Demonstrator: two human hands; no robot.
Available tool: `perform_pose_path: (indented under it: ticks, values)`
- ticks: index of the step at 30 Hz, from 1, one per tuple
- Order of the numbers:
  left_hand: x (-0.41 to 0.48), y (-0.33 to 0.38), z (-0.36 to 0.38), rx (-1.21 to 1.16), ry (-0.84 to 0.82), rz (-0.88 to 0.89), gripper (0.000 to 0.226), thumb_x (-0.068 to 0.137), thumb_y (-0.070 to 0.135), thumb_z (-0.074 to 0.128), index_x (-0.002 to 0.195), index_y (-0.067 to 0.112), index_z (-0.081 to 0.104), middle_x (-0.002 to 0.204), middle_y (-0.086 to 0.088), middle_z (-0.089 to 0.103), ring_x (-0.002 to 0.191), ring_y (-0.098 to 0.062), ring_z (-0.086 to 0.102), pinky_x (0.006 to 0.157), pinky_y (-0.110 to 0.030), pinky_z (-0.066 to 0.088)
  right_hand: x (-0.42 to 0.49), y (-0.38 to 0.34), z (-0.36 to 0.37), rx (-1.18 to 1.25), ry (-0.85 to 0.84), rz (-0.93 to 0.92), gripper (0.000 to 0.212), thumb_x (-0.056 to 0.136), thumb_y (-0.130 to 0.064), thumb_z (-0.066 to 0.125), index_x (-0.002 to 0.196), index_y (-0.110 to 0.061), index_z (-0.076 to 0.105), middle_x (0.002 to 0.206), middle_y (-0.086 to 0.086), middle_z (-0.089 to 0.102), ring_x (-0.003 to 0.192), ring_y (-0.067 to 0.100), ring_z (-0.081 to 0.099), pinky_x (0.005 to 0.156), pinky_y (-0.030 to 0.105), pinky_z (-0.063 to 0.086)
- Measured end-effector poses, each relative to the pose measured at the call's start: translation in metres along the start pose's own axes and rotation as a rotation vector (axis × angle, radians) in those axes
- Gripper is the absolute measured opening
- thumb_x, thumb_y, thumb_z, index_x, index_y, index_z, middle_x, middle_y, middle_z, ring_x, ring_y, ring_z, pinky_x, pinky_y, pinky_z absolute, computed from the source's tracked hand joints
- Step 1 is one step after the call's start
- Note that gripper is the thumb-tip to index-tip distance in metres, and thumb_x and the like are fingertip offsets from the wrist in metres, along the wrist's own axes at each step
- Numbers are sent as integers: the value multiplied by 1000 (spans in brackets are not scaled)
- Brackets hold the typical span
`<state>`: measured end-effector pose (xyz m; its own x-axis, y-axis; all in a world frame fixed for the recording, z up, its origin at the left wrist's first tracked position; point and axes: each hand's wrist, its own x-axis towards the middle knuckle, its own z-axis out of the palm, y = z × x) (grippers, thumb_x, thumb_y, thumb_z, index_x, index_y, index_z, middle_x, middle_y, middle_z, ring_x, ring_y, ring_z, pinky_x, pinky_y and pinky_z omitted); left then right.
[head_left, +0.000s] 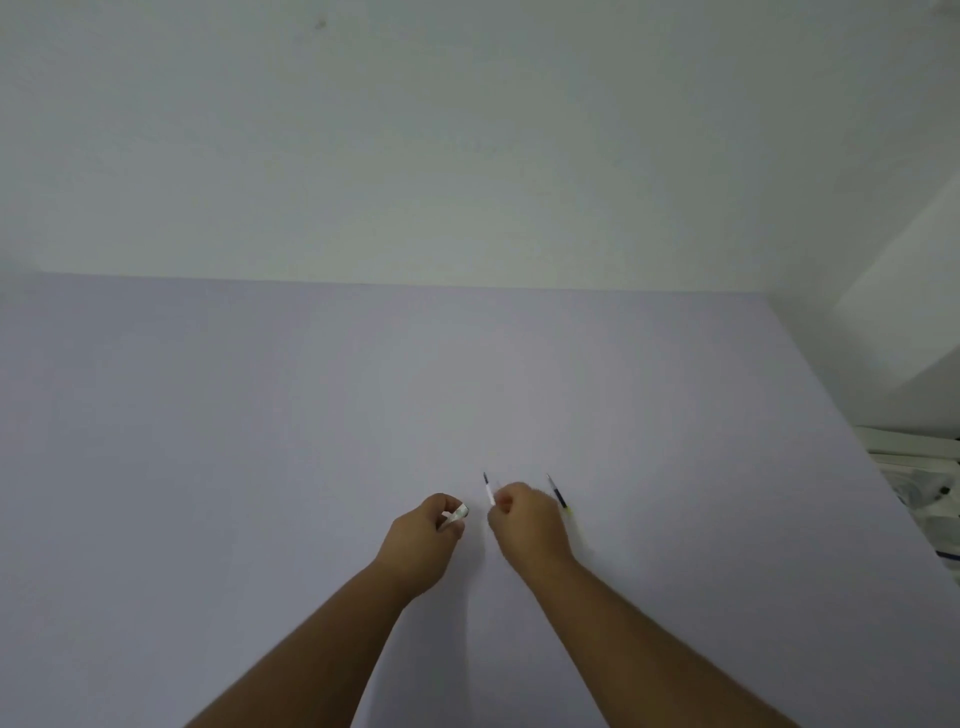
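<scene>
Pinching a thin white refill (489, 492) in curled fingers, the right hand (527, 525) holds it tip pointing away over the table (260, 467), while the left hand (423, 540) grips a short silvery pen piece (457, 514) just to its left. Joining them looks like a short inward move; a dark refill (560, 496) lies just right of the right hand.

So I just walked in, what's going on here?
A person is working with pen parts over a pale lilac table. The left hand grips a small clear piece; the right hand pinches a thin white refill, tip pointing away. A darker refill lies just right of that hand.
</scene>
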<state>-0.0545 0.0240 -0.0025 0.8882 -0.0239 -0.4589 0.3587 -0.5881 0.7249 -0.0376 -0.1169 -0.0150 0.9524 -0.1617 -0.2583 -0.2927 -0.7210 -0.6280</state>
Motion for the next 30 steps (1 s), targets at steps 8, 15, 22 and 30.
perform_pose_path:
  ticks: [8,15,22,30]
  values:
    - [0,11,4,-16,-4,48,15,94,24,49,102,25,61,82,4,59,68,-11,51,58,-18,43,4,-15,-33,771,90,224,5,82,-21,63,82,-16,65,61,-1,53,54,15,44,53,28,38]
    - [-6,20,5,-130,-23,61,17,95,20,44,95,30,58,93,-2,65,82,-17,58,60,-19,44,-3,-12,-42,836,92,266,8,84,-19,62,84,-13,68,59,1,51,52,15,42,50,28,40]
    - [-8,33,8,-147,-43,109,15,96,22,44,100,28,57,92,2,65,85,-17,60,63,-18,43,-9,-10,-42,776,-62,241,11,83,-28,64,75,-20,66,65,-4,54,61,13,45,57,24,38]
    - [-5,40,10,-142,-44,84,17,95,29,45,106,26,57,97,-7,65,79,-18,57,65,-25,45,-3,-8,-46,652,-81,138,20,83,-29,65,68,-16,64,66,-4,58,63,12,50,59,22,42]
